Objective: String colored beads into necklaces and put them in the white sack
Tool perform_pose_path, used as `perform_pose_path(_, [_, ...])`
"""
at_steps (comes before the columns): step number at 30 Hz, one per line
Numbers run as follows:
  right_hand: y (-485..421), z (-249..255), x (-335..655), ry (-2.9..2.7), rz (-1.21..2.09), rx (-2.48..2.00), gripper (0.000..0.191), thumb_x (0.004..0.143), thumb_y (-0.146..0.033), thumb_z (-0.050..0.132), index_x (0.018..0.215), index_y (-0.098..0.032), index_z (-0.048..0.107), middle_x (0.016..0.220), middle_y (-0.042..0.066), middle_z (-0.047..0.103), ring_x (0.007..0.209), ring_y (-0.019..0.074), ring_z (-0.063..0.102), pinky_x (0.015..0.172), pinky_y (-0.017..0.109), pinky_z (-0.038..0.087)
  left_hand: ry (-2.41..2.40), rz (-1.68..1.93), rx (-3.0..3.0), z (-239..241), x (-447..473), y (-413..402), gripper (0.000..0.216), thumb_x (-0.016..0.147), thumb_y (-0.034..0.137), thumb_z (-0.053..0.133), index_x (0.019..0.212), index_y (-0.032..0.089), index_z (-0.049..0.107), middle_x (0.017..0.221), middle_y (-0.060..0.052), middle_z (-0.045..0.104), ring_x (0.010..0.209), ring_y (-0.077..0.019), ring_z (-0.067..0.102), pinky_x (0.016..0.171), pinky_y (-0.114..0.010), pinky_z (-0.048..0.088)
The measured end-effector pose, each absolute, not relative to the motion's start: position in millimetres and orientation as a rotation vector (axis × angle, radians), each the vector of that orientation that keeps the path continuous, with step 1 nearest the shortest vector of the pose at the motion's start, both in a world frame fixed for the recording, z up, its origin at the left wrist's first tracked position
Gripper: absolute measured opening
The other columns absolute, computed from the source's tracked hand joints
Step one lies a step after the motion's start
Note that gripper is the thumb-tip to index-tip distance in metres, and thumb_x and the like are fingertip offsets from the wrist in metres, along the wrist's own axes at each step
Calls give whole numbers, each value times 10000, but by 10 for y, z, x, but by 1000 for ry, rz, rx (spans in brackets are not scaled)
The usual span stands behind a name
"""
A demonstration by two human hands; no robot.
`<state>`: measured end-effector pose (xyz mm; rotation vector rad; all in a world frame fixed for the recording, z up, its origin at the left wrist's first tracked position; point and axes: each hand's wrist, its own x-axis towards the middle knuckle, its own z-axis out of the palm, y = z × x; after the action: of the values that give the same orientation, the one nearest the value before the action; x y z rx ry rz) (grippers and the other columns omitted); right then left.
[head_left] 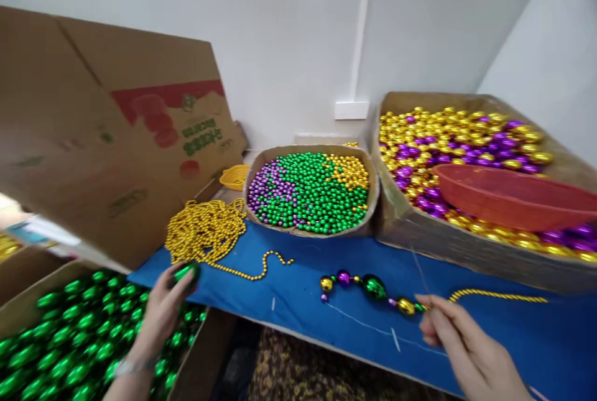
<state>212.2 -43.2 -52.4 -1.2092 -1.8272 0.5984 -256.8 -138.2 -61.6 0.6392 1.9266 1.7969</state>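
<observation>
Closed around a large shiny green bead (186, 271), my left hand (161, 309) is at the left edge of the blue table, above a box of green beads. My right hand (466, 340) pinches a bead string (374, 288) near its right end. Green, purple and gold beads of mixed sizes curve along that string on the cloth. A thin pale thread (359, 321) runs below it toward my right hand. Past my right fingers lies a strand of small gold beads (497, 294).
A gold bead-chain heap (203, 230) trails a loose end rightward. Behind are a box of small mixed beads (308, 193) and a larger bead box (461, 133) holding a red tray (508, 196). Large green beads (74, 332) fill the lower-left box. A tall cardboard box (93, 140) stands left.
</observation>
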Motion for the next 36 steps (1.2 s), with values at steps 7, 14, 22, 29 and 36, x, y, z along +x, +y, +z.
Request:
perform_pose_path(7, [-587,-746,1569,-2105,438,-961,227,913,-266,449,1051,-255,629,972,31,723,817,168,704,710,196,566,833,1445,525,-569,-1386,-503,331,812,379,606,1064,167,569,1026,-100,673,843,-233,669,766,-382,523])
perform_pose_path(14, [-617,-853,1636,-2130,294,-1002,273,920,-230,400,1038,-208,645,927,65,728,799,185,706,680,241,578,702,1286,423,-717,-919,-382,334,868,385,520,1121,172,559,1037,-101,672,834,-220,675,701,-314,530])
perform_pose_path(22, [-607,-936,1676,-2195,294,-1057,277,929,-230,376,1036,-195,630,906,59,724,783,183,701,668,258,575,670,1249,444,-727,-906,-424,374,871,386,475,1156,155,550,978,-108,675,652,-176,654,489,-230,486])
perform_pose_path(29, [-607,-973,1701,-2286,250,-1080,295,940,-241,346,1049,-192,616,843,61,716,728,181,695,671,271,568,676,1212,522,-717,-888,-429,334,883,395,438,1102,171,553,987,-122,670,613,-168,645,455,-210,464])
perform_pose_path(36, [-611,-1013,1661,-2292,279,-1074,292,933,-228,357,1035,-219,630,866,58,723,750,172,696,655,236,546,677,1051,700,-709,-827,-494,439,830,336,583,1224,156,514,995,-114,620,673,-159,632,502,-204,474])
